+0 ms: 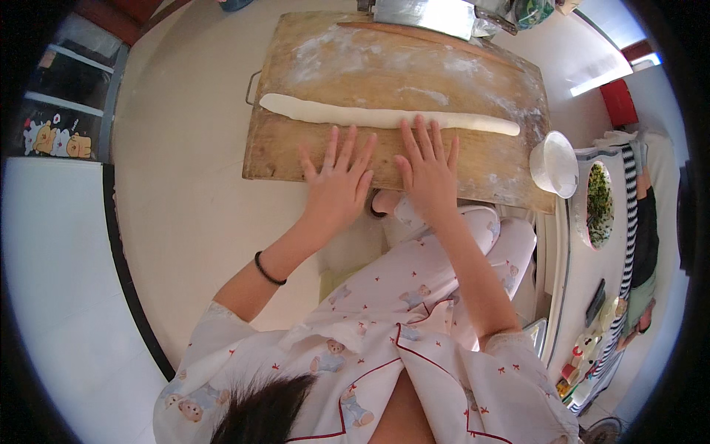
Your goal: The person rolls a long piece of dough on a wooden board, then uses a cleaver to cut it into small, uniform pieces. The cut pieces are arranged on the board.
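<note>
A long rope of dough (355,116) lies across a floured wooden board (355,72), its left end thicker than its right. My right hand (431,172) is spread flat, its fingertips touching the near side of the dough right of the middle. My left hand (339,175) has its fingers apart over the board's near part, the tips just short of the dough. Neither hand grips anything.
A cleaver (424,19) and a thin wooden rolling pin (427,40) lie at the board's far edge. A white bowl (554,165) stands at its right corner. Farther right, a dish of chopped greens (599,205) sits on a table (582,266); a person (643,238) is beyond.
</note>
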The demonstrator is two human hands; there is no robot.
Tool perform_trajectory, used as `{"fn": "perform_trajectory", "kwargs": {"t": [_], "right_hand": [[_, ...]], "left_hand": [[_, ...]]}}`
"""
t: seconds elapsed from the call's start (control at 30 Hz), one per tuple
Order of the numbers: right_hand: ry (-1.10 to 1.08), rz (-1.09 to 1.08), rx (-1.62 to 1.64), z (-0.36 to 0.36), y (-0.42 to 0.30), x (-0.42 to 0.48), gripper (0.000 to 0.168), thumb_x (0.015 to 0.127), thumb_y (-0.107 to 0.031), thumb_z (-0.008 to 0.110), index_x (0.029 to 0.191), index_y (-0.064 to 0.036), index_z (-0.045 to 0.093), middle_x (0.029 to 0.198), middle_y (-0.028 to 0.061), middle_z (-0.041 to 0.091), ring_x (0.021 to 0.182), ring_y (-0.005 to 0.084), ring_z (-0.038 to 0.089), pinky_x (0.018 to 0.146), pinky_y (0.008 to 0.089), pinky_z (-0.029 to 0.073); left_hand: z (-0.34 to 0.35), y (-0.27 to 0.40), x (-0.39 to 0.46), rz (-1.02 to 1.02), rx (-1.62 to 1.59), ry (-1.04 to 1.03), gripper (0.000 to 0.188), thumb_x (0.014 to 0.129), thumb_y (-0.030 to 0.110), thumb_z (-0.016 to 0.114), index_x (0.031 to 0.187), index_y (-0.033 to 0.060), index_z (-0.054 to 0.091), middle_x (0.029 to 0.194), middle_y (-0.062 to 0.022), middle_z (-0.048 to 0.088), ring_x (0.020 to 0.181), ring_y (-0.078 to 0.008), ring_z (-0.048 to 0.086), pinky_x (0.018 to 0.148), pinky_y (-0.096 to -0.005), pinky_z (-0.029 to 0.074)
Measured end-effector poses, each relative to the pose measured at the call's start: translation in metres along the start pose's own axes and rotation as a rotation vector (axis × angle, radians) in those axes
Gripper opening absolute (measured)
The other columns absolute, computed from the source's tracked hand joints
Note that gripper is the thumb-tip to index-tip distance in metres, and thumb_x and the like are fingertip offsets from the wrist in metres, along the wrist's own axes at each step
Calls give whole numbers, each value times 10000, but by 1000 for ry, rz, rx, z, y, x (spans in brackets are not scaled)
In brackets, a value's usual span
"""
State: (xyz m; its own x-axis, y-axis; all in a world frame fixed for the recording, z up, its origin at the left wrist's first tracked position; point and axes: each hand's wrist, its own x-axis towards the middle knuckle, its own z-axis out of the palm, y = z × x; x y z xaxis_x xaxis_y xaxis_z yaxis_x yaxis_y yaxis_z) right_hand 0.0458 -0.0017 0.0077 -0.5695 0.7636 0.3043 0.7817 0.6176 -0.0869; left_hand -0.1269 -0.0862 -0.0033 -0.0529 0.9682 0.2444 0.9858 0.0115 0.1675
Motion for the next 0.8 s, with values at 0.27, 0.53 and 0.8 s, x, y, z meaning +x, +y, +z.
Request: {"fn": "perform_trajectory", "kwargs": {"t": [0.27,0.53,0.8], "right_hand": [[75,32,49,65,-47,106,541,1027,-401,357,1489,-126,410,1561,92,363,1451,310,305,1177,594,116],[133,163,-87,91,-16,171,503,1052,-411,281,1518,-236,355,1568,71,352,1465,317,268,1166,594,167],[-66,-58,49,7,-40,16,566,1012,-415,428,1536,-236,313,1567,60,346,1450,332,289,1172,572,180]], "left_hand": [[20,-109,96,-63,63,112,476,1059,340,324,1521,228,348,1581,-46,333,1461,-293,291,1136,-684,80],[37,-120,153,-180,117,97,450,1033,363,375,1435,194,488,1496,-89,456,1412,-390,347,1136,-645,187],[-25,-69,-13,-37,103,53,503,1031,302,414,1520,197,357,1561,-62,358,1444,-380,288,1146,-645,133]]}}
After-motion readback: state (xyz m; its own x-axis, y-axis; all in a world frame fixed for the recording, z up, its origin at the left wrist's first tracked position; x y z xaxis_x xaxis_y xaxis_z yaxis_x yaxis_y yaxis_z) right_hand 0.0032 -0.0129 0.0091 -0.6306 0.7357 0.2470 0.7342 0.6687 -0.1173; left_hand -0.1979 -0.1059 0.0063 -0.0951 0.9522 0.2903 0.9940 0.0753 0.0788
